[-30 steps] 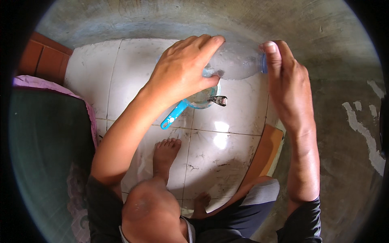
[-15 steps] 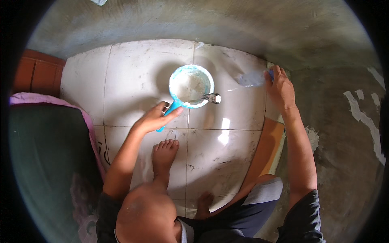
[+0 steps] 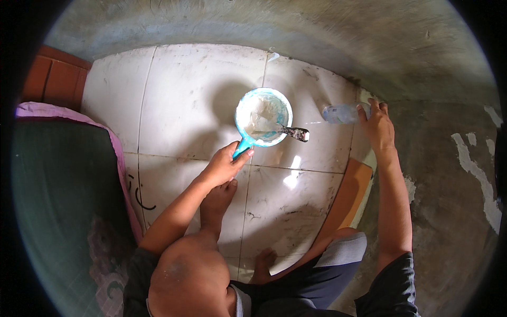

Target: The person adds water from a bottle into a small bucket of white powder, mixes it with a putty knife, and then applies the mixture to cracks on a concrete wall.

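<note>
My left hand (image 3: pixel 224 165) is closed round the handle of a turquoise plastic dipper (image 3: pixel 243 147), whose bowl holds a pale, off-white paste (image 3: pixel 259 111). A flat tool with a dark, smeared handle (image 3: pixel 298 134) lies across the bowl, its handle sticking out over the right rim. Off to the right of the dipper, my right hand (image 3: pixel 379 124) has its fingers curled at the end of a clear plastic bottle (image 3: pixel 335 114), which lies sideways close to the tiled floor (image 3: pixel 185 74); the fingertips are partly hidden.
A grey concrete wall (image 3: pixel 274 21) bounds the tiles at the back, with patchy grey concrete (image 3: pixel 438 222) on the right. An orange-brown board (image 3: pixel 343 195) runs along the right edge. At left are reddish-brown wood (image 3: pixel 53 79) and a green pink-edged cushion (image 3: pixel 63 185). My bare foot (image 3: pixel 216 201) is below the dipper.
My left hand has come off the bottle, dropped onto the dipper's handle and shifted it slightly right. My right hand has moved the bottle down and away from over the dipper.
</note>
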`<state>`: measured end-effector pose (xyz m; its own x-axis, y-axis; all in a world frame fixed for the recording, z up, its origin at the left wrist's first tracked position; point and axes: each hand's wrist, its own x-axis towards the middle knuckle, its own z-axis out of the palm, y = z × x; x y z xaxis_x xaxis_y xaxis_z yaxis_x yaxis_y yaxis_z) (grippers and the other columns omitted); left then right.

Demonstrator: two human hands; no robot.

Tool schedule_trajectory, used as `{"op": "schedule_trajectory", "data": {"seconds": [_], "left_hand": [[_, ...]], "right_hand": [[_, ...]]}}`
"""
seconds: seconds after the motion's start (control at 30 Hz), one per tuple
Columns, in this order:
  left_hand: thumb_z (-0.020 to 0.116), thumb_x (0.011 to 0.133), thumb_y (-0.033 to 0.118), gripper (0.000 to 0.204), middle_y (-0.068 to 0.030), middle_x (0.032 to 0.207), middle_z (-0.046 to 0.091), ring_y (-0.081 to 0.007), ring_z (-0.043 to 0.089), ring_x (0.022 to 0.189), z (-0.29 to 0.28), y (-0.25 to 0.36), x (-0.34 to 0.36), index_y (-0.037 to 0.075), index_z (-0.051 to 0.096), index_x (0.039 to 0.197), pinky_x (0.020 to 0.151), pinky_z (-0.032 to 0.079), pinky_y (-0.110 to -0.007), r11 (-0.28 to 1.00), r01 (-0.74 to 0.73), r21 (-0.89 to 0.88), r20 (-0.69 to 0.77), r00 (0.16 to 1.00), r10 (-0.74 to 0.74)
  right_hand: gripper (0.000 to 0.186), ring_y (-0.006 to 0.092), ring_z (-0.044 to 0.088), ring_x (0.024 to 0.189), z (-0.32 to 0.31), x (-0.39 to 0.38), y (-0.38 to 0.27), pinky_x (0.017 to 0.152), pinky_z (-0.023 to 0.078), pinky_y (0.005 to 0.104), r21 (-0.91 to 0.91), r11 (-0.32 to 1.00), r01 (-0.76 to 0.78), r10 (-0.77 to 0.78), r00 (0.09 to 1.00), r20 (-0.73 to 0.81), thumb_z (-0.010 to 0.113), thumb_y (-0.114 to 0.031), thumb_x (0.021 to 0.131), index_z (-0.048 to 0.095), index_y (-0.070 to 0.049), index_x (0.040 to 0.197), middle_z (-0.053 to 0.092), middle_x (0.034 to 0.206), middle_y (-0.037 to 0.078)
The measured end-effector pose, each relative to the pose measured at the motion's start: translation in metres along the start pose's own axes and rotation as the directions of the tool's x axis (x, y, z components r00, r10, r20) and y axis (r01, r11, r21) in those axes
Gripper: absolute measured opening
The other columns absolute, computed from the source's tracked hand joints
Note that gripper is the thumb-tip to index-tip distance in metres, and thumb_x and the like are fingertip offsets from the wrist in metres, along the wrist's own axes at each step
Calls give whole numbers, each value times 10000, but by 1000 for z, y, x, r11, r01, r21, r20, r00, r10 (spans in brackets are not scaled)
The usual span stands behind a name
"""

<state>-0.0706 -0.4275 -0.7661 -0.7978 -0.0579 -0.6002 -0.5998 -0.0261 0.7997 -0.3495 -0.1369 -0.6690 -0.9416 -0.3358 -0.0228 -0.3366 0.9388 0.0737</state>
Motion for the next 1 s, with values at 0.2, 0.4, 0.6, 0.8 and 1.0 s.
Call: {"op": "schedule_trajectory", "data": {"seconds": [0.2,0.4,0.6,0.8,1.0], "left_hand": [[583,1045,449,439,-106,615,568,-209,541,527,1,-19,-4,13,582,992,536,442,-403,988,-33,152,-70,997,44],[572,1041,453,450,-210,651,602,-366,597,579,4,-20,-2,4,584,1002,584,460,-464,946,-150,288,-92,979,183],[586,1036,433,431,-230,682,619,-396,619,611,4,-22,-5,2,598,1022,595,469,-471,940,-134,315,-111,978,177],[601,1031,413,428,-249,708,633,-410,634,637,10,-21,-3,-15,599,1002,603,477,-476,932,-175,317,-145,962,230],[604,1030,415,445,-264,722,641,-444,642,671,12,-28,1,-23,580,958,614,481,-495,912,-219,346,-140,950,281]], "right_hand": [[536,410,607,1208,-32,-56,-81,1001,502,467,82,939,334,-326,940,-101,696,-392,952,627,16,1292,603,1312,269],[403,413,713,882,20,-91,-138,844,567,489,384,913,135,-282,890,359,596,-334,1018,620,24,1202,726,1022,243],[220,410,702,793,-7,-110,-138,737,578,478,506,819,271,-366,925,98,586,-191,992,682,6,1010,724,930,215],[210,401,707,734,-34,-158,-121,696,582,471,540,827,158,-251,963,102,604,-120,978,705,13,1105,712,864,241],[213,443,701,774,-17,-173,-139,679,557,469,704,675,-222,-25,946,322,581,-122,994,702,31,1077,700,863,292]]}}
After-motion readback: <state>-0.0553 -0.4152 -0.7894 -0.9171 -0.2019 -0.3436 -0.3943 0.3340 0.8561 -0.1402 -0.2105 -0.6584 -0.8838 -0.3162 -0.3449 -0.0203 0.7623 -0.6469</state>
